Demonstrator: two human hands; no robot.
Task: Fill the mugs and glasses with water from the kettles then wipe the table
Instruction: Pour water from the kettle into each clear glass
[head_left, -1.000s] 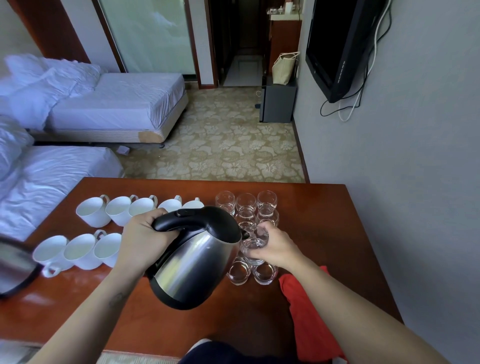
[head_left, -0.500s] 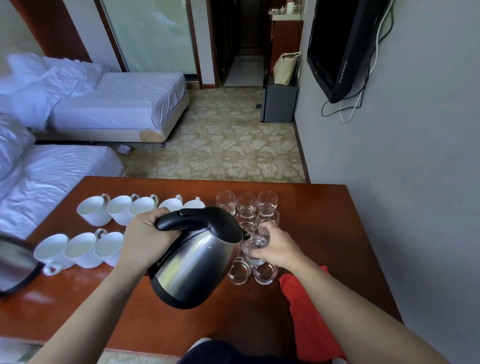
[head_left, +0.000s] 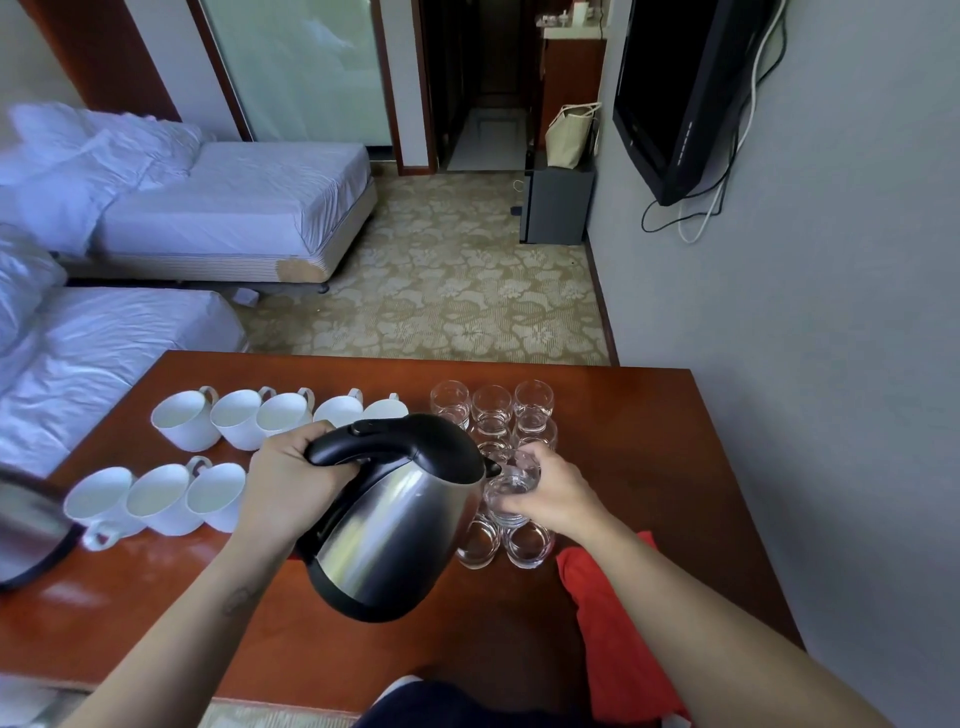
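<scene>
My left hand (head_left: 288, 483) grips the black handle of a steel kettle (head_left: 395, 525), tilted with its spout over a clear glass (head_left: 511, 480). My right hand (head_left: 558, 496) holds that glass above the cluster of glasses (head_left: 491, 410) at the table's middle. Two rows of white mugs (head_left: 236, 418) stand to the left on the red-brown table (head_left: 649, 441). A second kettle (head_left: 28, 530) shows partly at the left edge. A red cloth (head_left: 613, 623) lies near the front right.
A grey wall runs close along the table's right side, with a black TV (head_left: 675, 98) mounted on it. Two white beds (head_left: 223, 208) stand beyond the table's left. Patterned carpet lies past the far edge.
Almost nothing differs; the kettle and the held glass stay together over the glass cluster, with only a slight shift of the view.
</scene>
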